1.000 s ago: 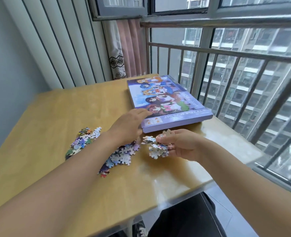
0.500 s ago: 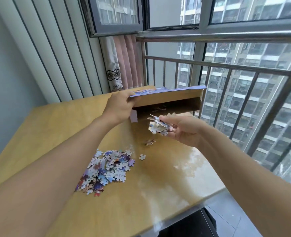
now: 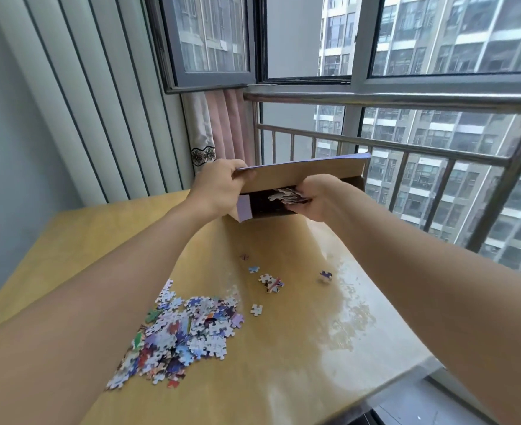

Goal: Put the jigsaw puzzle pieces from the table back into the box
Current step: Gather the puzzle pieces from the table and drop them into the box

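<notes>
Gripping the box (image 3: 302, 176) by the left end of its raised top panel, the left hand (image 3: 219, 188) curls its fingers over the panel's edge and keeps the near side open. The right hand (image 3: 317, 200) clutches a bunch of pieces (image 3: 285, 194) at the dark opening, fingers curled round them, with the bunch partly inside the slot. That box sits at the far end of the table (image 3: 69, 240), its long axis running left to right, its open mouth facing the person and its right end close to the railing (image 3: 406, 151). A lilac flap (image 3: 244, 208) hangs at the opening's left corner.

On the near left of the table lies the main pile (image 3: 185, 335) of colourful pieces, partly hidden behind the left forearm. Loose ones are scattered between pile and box: a small cluster (image 3: 272, 283), a single white piece (image 3: 256, 309), a blue one (image 3: 253, 269), and a purple one (image 3: 325, 276) farther right, which looks blurred. A pink curtain (image 3: 222, 127) hangs in the far corner.
</notes>
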